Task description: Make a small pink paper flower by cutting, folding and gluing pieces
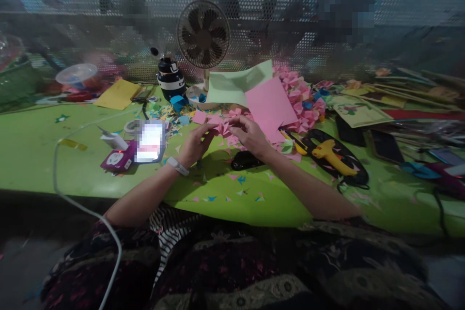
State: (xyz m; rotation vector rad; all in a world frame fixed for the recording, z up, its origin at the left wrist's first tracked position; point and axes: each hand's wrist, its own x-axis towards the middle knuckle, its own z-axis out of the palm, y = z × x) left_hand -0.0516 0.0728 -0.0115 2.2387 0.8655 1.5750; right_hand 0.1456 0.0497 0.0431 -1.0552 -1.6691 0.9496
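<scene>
Over the middle of the table, my left hand (196, 146) and my right hand (250, 136) meet at a small folded piece of pink paper (224, 129). Fingertips of both hands pinch it from either side. Small pink paper squares (199, 116) lie just beyond my left fingers. A large pink sheet (272, 101) and a pale green sheet (236, 86) rest behind my right hand, against a heap of folded pink paper pieces (303, 101). Under my right wrist lies a black object (244, 160) whose kind I cannot make out.
A yellow glue gun (336, 157) and a yellow cutter (295, 141) lie right. A lit phone (149, 141) and a purple power socket (118, 159) stand left, near a white cable (87, 209). Behind are a fan (203, 36) and a dark bottle (172, 81). Paper scraps litter the green table (83, 174).
</scene>
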